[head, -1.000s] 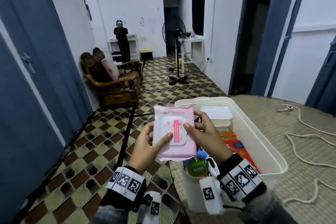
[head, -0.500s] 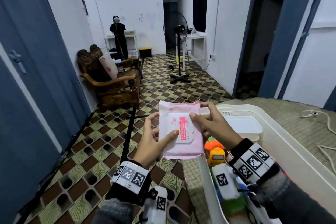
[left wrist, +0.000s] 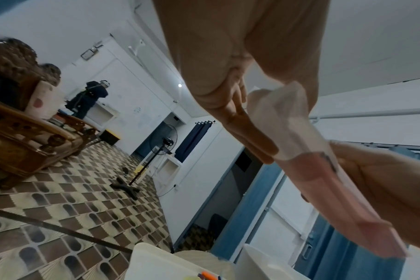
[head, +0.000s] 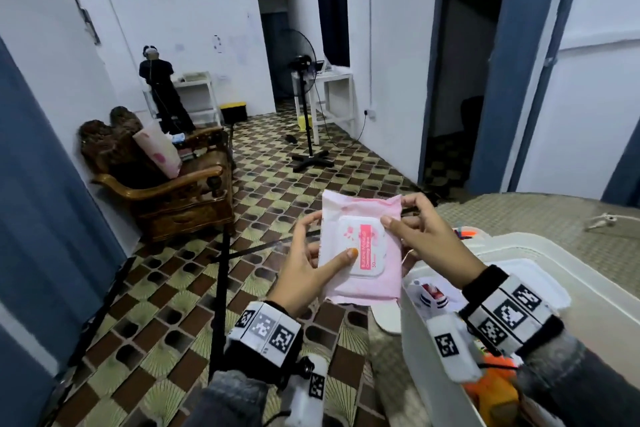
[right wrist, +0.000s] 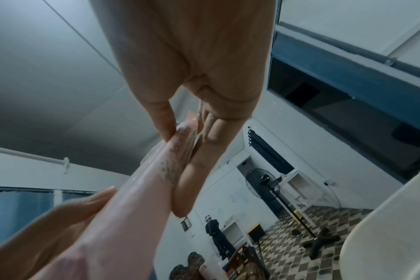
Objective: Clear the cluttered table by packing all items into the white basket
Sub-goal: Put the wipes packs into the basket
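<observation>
Since the earlier frames both hands have lifted the pack up and left, so it now hangs over the floor, just beside the basket corner rather than above its contents, and the camera has swung nearer the basket.

At far left a blue door (head: 38, 204) fills the edge. Next comes a carved wooden armchair (head: 162, 180) with a pink-spotted cushion (head: 157, 147) leaning in it; behind it a person (head: 162, 94) in dark clothes stands at white shelves (head: 199, 94). A standing fan (head: 304, 104) is further right on the checked floor (head: 145, 302).

The left hand (head: 304, 270) grips the pack's (head: 360, 250) lower left edge, thumb on the white flip lid (head: 362, 246), fingers curled behind. The pink wipes pack is held upright, face toward the camera, between the two hands. The right hand (head: 422, 236) pinches its upper right side, thumb on the front near the lid, fingers behind the top corner. In the left wrist view the left hand (left wrist: 228, 79) has its fingers (left wrist: 249, 132) flat along the pack (left wrist: 324, 170); in the right wrist view the right hand (right wrist: 192, 66) clamps the pack (right wrist: 142, 199) between thumb and fingers.

The basket (head: 433, 360) stands at lower right on the woven-covered table (head: 519, 218), with a white lidded box (head: 512, 274) and an orange item (head: 491, 392) inside. A white cable (head: 602, 218) lies on the table at far right.
</observation>
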`<action>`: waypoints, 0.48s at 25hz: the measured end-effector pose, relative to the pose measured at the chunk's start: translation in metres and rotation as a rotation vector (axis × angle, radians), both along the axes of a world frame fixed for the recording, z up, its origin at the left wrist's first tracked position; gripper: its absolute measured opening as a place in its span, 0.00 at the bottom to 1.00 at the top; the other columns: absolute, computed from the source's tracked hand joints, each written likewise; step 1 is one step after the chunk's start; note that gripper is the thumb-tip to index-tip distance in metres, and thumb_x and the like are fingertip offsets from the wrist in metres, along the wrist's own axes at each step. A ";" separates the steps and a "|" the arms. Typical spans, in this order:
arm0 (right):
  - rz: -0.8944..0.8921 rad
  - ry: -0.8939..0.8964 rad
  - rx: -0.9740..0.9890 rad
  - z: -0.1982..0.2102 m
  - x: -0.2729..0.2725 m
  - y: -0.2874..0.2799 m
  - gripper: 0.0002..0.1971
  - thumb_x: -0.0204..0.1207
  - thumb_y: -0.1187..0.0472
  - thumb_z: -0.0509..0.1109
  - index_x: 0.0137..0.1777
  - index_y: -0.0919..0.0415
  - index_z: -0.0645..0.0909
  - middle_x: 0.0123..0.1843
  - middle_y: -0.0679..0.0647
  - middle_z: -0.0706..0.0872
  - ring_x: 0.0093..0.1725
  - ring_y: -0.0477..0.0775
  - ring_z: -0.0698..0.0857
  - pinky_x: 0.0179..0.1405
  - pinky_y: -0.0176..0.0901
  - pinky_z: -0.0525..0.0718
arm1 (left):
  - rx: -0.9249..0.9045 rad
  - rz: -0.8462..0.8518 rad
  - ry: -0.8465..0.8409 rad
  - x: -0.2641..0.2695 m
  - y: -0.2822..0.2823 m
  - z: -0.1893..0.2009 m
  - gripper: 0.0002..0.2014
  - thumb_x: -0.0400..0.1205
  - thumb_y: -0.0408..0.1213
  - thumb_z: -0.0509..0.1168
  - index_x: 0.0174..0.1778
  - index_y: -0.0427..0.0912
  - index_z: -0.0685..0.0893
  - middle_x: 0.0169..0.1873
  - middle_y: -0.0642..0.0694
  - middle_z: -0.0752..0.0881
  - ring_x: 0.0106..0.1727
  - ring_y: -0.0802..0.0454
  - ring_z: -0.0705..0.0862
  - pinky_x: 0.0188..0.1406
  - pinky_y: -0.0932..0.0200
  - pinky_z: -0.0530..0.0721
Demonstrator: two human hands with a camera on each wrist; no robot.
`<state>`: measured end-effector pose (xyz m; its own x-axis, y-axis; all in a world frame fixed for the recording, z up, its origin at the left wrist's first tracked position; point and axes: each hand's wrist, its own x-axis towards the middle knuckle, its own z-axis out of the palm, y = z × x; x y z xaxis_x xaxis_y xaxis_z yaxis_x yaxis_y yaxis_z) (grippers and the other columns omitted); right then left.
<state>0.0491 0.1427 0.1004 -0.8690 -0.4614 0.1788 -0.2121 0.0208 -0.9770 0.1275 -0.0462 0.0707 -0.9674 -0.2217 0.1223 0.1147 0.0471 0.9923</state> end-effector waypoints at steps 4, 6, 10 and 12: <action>-0.069 -0.035 0.014 -0.004 -0.019 -0.005 0.15 0.80 0.65 0.67 0.64 0.60 0.69 0.37 0.54 0.88 0.30 0.50 0.87 0.24 0.52 0.87 | -0.008 -0.079 0.024 -0.033 -0.011 -0.002 0.32 0.72 0.31 0.75 0.66 0.57 0.67 0.51 0.39 0.90 0.49 0.46 0.90 0.41 0.49 0.90; -0.086 -0.042 0.031 -0.007 -0.027 -0.002 0.20 0.78 0.67 0.69 0.66 0.58 0.68 0.47 0.61 0.87 0.32 0.51 0.88 0.28 0.55 0.88 | -0.002 -0.111 0.020 -0.049 -0.014 -0.004 0.31 0.72 0.30 0.75 0.64 0.58 0.68 0.52 0.39 0.89 0.48 0.46 0.91 0.39 0.51 0.90; -0.149 -0.018 0.036 -0.013 -0.036 0.008 0.24 0.77 0.67 0.71 0.70 0.56 0.67 0.51 0.64 0.86 0.36 0.49 0.89 0.25 0.44 0.85 | 0.002 -0.175 0.029 -0.077 -0.010 -0.008 0.30 0.71 0.29 0.75 0.62 0.57 0.71 0.54 0.40 0.88 0.50 0.49 0.90 0.42 0.50 0.90; -0.223 -0.012 0.011 -0.014 -0.042 0.016 0.25 0.76 0.68 0.71 0.71 0.57 0.68 0.49 0.64 0.86 0.36 0.48 0.89 0.24 0.40 0.83 | -0.005 -0.226 0.036 -0.096 -0.005 -0.007 0.30 0.70 0.29 0.76 0.63 0.55 0.71 0.53 0.40 0.88 0.50 0.49 0.90 0.42 0.51 0.90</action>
